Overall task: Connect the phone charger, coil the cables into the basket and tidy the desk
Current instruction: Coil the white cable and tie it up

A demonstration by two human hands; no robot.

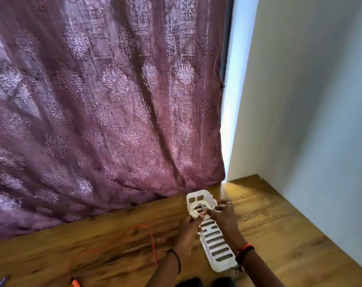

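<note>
A long white slotted plastic basket (216,243) lies on the wooden desk (279,224), running from the curtain toward me. Over its far end both hands hold a coiled white cable (196,207). My left hand (187,233) pinches the coil's near side. From the right, my right hand (223,214), with a ring on one finger, grips the same coil. A thin orange cable (149,230) loops across the desk to the left, ending in an orange plug (76,283) at the bottom edge.
A purple patterned curtain (103,100) hangs behind the desk and drapes onto its back edge. A white wall (310,100) borders the desk on the right. Two dark objects (205,282) sit at the bottom edge, and a small metallic item (3,281) lies at the bottom left.
</note>
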